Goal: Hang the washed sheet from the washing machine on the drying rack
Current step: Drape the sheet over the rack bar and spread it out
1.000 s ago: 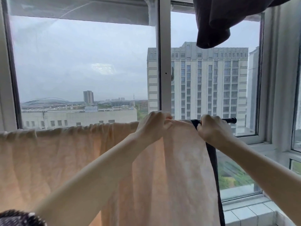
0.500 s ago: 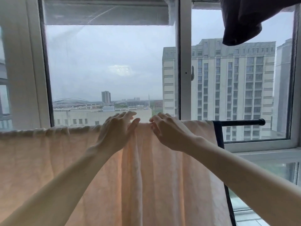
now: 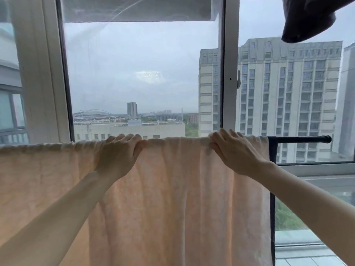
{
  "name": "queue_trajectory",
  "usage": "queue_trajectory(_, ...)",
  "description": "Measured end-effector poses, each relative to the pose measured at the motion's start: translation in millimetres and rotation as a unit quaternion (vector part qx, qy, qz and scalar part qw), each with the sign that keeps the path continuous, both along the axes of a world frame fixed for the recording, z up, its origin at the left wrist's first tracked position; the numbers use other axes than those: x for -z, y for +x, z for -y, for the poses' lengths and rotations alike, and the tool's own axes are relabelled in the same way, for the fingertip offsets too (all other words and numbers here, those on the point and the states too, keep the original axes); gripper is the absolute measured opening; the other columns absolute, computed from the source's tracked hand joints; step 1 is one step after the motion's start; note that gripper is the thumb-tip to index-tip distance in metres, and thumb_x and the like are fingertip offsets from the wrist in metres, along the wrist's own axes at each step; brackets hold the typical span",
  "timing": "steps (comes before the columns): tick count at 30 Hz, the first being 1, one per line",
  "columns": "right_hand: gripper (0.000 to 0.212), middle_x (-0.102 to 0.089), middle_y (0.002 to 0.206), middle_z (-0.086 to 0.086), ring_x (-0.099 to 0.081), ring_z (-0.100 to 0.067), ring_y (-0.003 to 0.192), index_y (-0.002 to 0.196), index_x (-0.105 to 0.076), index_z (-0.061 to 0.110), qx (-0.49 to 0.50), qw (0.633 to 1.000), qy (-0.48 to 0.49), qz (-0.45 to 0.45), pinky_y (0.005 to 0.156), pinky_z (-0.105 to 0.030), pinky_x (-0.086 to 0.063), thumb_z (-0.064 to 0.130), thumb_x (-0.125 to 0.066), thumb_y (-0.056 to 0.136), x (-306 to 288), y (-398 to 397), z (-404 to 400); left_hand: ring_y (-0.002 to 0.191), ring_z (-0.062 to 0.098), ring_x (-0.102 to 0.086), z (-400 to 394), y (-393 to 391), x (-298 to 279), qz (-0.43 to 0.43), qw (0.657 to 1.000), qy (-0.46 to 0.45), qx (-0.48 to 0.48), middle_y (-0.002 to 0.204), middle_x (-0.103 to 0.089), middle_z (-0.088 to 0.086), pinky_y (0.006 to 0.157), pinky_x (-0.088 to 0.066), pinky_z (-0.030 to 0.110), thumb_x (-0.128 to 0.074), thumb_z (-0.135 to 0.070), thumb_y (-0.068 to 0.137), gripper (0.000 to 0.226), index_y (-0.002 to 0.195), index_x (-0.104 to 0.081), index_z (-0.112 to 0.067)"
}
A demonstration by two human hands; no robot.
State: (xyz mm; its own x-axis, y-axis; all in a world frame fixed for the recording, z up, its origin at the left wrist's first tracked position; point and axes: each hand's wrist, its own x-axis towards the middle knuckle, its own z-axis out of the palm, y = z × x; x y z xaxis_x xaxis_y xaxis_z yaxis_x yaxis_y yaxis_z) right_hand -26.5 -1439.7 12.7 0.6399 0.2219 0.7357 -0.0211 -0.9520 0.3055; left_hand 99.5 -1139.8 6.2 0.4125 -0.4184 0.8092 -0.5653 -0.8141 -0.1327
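Observation:
A pale peach sheet hangs draped over the drying rack's top bar and spreads across most of the view. Only the bar's bare black end and a dark upright post show at the right. My left hand is on the sheet's top fold, fingers curled over it and thumb in front. About a forearm's length to the right, my right hand lies on the fold with fairly straight fingers reaching over the bar.
A large window with a white frame stands right behind the rack, and tall buildings show beyond it. A dark garment hangs overhead at the top right. The white sill runs at the lower right.
My hands were together on the top fold; they have slid apart along the bar, left going left and right going right. The sheet between them lies flatter.

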Motion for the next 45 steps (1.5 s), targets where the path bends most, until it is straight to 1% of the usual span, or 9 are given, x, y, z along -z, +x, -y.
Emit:
queue_trajectory(4, 0.038, -0.059, 0.09, -0.004, -0.057, -0.018, 0.073, 0.115, -0.051, 0.016, 0.032, 0.999, 0.002, 0.002, 0.071, -0.037, -0.052, 0.043, -0.029, 0.1, 2, -11, 18, 0.081, 0.025, -0.064, -4, -1, -1, -0.007, 1.0, 0.016, -0.015, 0.083, -0.065, -0.005, 0.074, -0.047, 0.039, -0.014, -0.054, 0.098, 0.052, 0.091, -0.056, -0.025)
queue_trajectory(9, 0.066, -0.061, 0.088, -0.003, -0.058, -0.02, 0.08, 0.097, -0.052, 0.016, 0.075, 0.995, 0.063, 0.015, 0.08, -0.041, -0.048, 0.065, -0.007, 0.092, -7, -14, 8, 0.088, 0.028, -0.062, 8, -6, -7, -0.034, 0.999, -0.035, 0.001, 0.088, -0.067, 0.0, 0.081, -0.039, 0.041, -0.012, -0.059, 0.094, 0.065, 0.09, -0.063, -0.019)
queue_trajectory(14, 0.061, -0.061, 0.113, -0.008, -0.057, -0.023, 0.102, 0.123, -0.049, 0.013, 0.011, 0.997, 0.075, -0.019, 0.092, -0.046, -0.043, 0.057, -0.018, 0.096, -20, 7, -50, 0.093, 0.024, -0.061, 54, -26, -9, -0.019, 0.999, -0.011, 0.033, 0.096, -0.066, -0.002, 0.087, -0.039, 0.04, -0.018, -0.051, 0.097, 0.054, 0.098, -0.063, -0.02)
queue_trajectory(25, 0.05, -0.058, 0.091, -0.003, -0.057, -0.022, 0.076, 0.099, -0.052, 0.013, 0.052, 0.999, -0.003, 0.015, 0.067, -0.041, -0.048, 0.052, -0.021, 0.097, 3, 11, -12, 0.073, 0.029, -0.064, 38, -7, 0, 0.004, 1.0, -0.015, 0.002, 0.074, -0.067, 0.003, 0.074, -0.044, 0.039, -0.029, -0.045, 0.098, 0.048, 0.081, -0.064, -0.016)
queue_trajectory(29, 0.048, -0.058, 0.091, -0.005, -0.057, -0.021, 0.073, 0.109, -0.051, 0.012, 0.056, 0.998, 0.011, 0.03, 0.069, -0.038, -0.049, 0.051, -0.026, 0.097, 9, 4, 20, 0.071, 0.03, -0.063, 25, 4, 1, 0.017, 1.0, -0.016, -0.015, 0.072, -0.066, 0.003, 0.071, -0.044, 0.038, -0.019, -0.05, 0.098, 0.059, 0.08, -0.063, -0.014)
queue_trajectory(34, 0.06, -0.056, 0.088, -0.008, -0.056, -0.024, 0.074, 0.1, -0.05, 0.01, 0.125, 0.992, 0.015, 0.023, 0.07, -0.037, -0.047, 0.06, -0.016, 0.095, 10, -16, 52, 0.067, 0.03, -0.062, 15, 5, -1, 0.009, 0.999, -0.024, -0.022, 0.068, -0.065, 0.005, 0.071, -0.043, 0.039, -0.022, -0.048, 0.099, 0.057, 0.074, -0.061, -0.014)
queue_trajectory(39, 0.064, -0.058, 0.098, -0.006, -0.056, -0.021, 0.084, 0.106, -0.052, 0.014, 0.103, 0.991, 0.066, 0.047, 0.077, -0.04, -0.047, 0.063, -0.013, 0.093, -2, -16, 22, 0.084, 0.027, -0.063, 40, -9, -14, -0.044, 0.996, -0.069, 0.043, 0.091, -0.067, 0.003, 0.084, -0.04, 0.04, -0.034, -0.041, 0.1, 0.039, 0.094, -0.063, -0.016)
queue_trajectory(42, 0.063, -0.059, 0.114, -0.008, -0.056, -0.023, 0.101, 0.121, -0.05, 0.013, 0.051, 0.997, 0.052, 0.027, 0.089, -0.045, -0.046, 0.057, -0.014, 0.095, -9, 0, -20, 0.093, 0.022, -0.063, 76, -30, -12, -0.018, 0.992, -0.027, 0.121, 0.104, -0.068, -0.002, 0.09, -0.039, 0.038, -0.036, -0.043, 0.1, 0.037, 0.112, -0.062, -0.021)
queue_trajectory(45, 0.063, -0.061, 0.117, -0.008, -0.056, -0.026, 0.107, 0.125, -0.048, 0.014, 0.035, 0.998, 0.051, -0.006, 0.094, -0.049, -0.043, 0.057, -0.014, 0.094, -9, 16, -44, 0.093, 0.023, -0.063, 96, -37, -5, -0.005, 0.994, 0.021, 0.107, 0.103, -0.068, -0.003, 0.088, -0.04, 0.039, -0.026, -0.05, 0.099, 0.044, 0.113, -0.059, -0.025)
